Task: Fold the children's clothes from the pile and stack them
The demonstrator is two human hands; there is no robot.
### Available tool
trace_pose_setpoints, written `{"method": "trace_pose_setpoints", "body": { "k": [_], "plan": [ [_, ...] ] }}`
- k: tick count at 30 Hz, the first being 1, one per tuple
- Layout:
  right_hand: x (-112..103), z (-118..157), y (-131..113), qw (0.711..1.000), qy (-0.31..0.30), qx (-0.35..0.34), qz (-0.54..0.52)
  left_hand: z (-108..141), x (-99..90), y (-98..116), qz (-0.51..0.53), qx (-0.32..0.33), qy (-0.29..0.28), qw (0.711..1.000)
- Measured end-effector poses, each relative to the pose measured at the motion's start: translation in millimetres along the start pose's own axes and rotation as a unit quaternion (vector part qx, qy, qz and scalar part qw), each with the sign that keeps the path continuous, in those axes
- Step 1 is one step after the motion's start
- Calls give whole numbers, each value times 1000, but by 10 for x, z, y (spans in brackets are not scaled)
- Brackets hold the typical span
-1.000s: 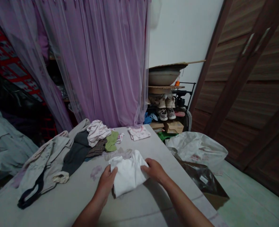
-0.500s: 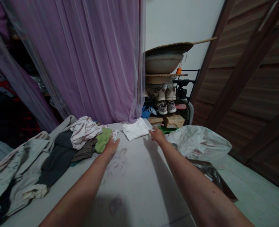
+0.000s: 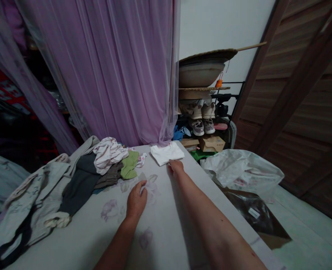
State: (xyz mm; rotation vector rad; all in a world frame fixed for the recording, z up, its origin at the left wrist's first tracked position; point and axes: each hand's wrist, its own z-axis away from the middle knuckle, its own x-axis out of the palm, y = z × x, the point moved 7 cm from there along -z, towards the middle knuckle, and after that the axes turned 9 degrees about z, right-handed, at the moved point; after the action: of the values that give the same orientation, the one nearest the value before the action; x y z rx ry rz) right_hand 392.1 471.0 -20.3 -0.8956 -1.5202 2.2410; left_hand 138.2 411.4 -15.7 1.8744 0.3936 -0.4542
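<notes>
A folded white cloth point(image 3: 167, 153) lies flat at the far end of the pale, flower-printed bed surface point(image 3: 160, 210). My right hand point(image 3: 176, 167) is at the near edge of this cloth, its fingertips touching or just beside it; whether they pinch it is hard to make out. Nearer to me, my left hand point(image 3: 137, 199) holds nothing, with thumb and fingers apart above the sheet. To its left is a heap of clothes, with a green cloth point(image 3: 129, 165), a pink-and-white patterned one point(image 3: 108, 154) and a dark grey one point(image 3: 80, 182).
A purple curtain point(image 3: 126, 75) hangs behind the bed. At the right stand a rack with shoes point(image 3: 197, 127), a cardboard box point(image 3: 212, 143) and a large basin point(image 3: 201, 75). A clear plastic bag point(image 3: 244, 170) and a brown package point(image 3: 253, 212) lie beside the bed.
My left hand has pulled back toward me, away from the green cloth. My right hand has moved from the white cloth's right corner to its near edge. The view has shifted slightly.
</notes>
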Motion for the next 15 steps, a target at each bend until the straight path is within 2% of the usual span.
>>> {"method": "trace_pose_setpoints", "body": {
  "k": [2,5,10,15],
  "plan": [
    [89,-72,6,997,20,47,-56,4,-5,-18,14,-16,3,1000],
    [141,-158,-25,987,37,81,-132,8,-11,-16,34,-32,5,999],
    [200,-252,-126,970,14,92,-225,24,-6,1,52,-44,-2,998],
    [289,-365,-239,957,-9,72,-279,39,9,-22,55,-53,-4,997]
  ]
}}
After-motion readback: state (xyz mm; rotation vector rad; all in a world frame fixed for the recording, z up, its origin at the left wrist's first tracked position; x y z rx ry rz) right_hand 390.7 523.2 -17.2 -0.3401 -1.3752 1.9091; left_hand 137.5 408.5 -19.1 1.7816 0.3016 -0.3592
